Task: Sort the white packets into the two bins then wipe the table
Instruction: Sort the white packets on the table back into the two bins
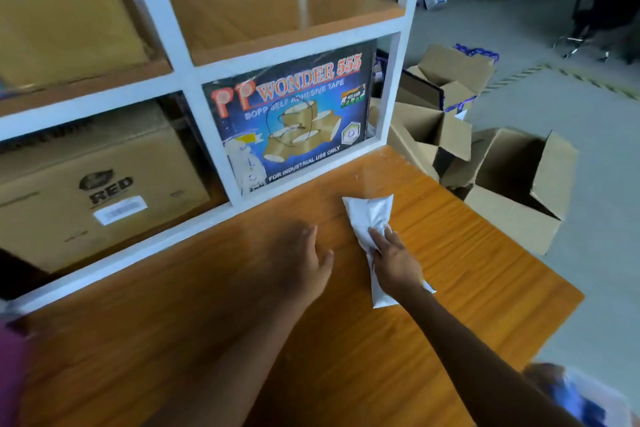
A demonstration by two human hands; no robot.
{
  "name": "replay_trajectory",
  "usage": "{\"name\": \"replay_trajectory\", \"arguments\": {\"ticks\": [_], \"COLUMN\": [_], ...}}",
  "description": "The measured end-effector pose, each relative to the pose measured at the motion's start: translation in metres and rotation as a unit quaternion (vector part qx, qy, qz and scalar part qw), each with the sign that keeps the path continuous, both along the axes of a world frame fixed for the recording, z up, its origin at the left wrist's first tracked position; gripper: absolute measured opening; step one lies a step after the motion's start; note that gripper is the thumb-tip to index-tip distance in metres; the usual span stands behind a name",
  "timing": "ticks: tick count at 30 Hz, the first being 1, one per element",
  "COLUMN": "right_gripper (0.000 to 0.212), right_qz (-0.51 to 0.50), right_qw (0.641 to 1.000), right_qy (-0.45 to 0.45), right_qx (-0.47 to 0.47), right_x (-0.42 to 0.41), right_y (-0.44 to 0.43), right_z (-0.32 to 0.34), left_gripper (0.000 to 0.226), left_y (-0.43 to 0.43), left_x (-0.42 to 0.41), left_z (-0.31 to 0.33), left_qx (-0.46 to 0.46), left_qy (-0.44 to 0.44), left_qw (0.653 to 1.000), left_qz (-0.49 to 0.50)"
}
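Two hands, wooden table, shelving

Two bare forearms, no sleeves

The left hand and right hand wear no gloves, rings or watch. A blurred pink garment shows at the near left edge, its shape unclear.

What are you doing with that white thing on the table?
A person is working at a wooden table. Their right hand presses down on white packets lying on the tabletop; there seem to be two, overlapping. The left hand hovers open beside them, holding nothing. Open cardboard boxes stand on the floor past the table's right edge, probably the bins for sorting. No wiping cloth is in view.
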State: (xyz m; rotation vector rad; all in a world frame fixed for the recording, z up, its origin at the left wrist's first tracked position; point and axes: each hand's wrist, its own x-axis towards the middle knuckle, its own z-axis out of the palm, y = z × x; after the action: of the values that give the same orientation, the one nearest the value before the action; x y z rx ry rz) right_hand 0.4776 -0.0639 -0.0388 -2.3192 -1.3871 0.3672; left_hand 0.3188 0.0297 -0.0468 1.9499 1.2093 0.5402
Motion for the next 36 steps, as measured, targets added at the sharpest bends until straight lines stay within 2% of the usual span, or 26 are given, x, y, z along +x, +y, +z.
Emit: {"name": "replay_trajectory", "arguments": {"ticks": [4, 9, 13, 16, 18, 22, 28, 31, 34, 36], "right_gripper": [0.046, 0.048, 0.046, 0.045, 0.045, 0.038, 0.043, 0.044, 0.047, 0.051], "right_qz": [-0.029, 0.015, 0.051, 0.082, 0.097, 0.105, 0.181, 0.217, 0.230, 0.240], "right_qw": [0.996, 0.985, 0.972, 0.962, 0.957, 0.942, 0.915, 0.907, 0.913, 0.923], "right_qy": [0.059, 0.089, 0.114, 0.136, 0.147, 0.195, 0.215, 0.190, 0.159, 0.116], "right_qx": [0.064, 0.147, 0.197, 0.220, 0.231, 0.253, 0.289, 0.306, 0.296, 0.277], "right_x": [-0.084, -0.180, -0.245, -0.298, -0.333, -0.407, -0.500, -0.541, -0.584, -0.613], "right_y": [-0.045, -0.097, -0.119, -0.122, -0.121, -0.119, -0.106, -0.089, -0.063, -0.039], "right_z": [-0.003, 0.005, 0.020, 0.036, 0.048, 0.075, 0.115, 0.133, 0.147, 0.151], "left_gripper": [0.056, 0.041, 0.040, 0.038, 0.037, 0.038, 0.033, 0.039, 0.048, 0.055], "left_y": [-0.061, -0.126, -0.163, -0.186, -0.195, -0.200, -0.170, -0.126, -0.075, -0.046], "left_x": [-0.074, -0.180, -0.261, -0.319, -0.358, -0.441, -0.564, -0.620, -0.661, -0.672], "left_z": [0.000, 0.016, 0.038, 0.071, 0.091, 0.123, 0.156, 0.160, 0.148, 0.137], "left_qx": [-0.006, 0.066, 0.102, 0.135, 0.191, 0.244, 0.345, 0.333, 0.253, 0.228], "left_qy": [-0.091, -0.114, -0.103, -0.131, -0.111, -0.046, 0.015, 0.083, 0.115, 0.150], "left_qw": [0.995, 0.989, 0.986, 0.975, 0.965, 0.954, 0.911, 0.904, 0.925, 0.937], "left_qz": [0.033, 0.070, 0.083, 0.114, 0.138, 0.167, 0.227, 0.253, 0.258, 0.217]}}
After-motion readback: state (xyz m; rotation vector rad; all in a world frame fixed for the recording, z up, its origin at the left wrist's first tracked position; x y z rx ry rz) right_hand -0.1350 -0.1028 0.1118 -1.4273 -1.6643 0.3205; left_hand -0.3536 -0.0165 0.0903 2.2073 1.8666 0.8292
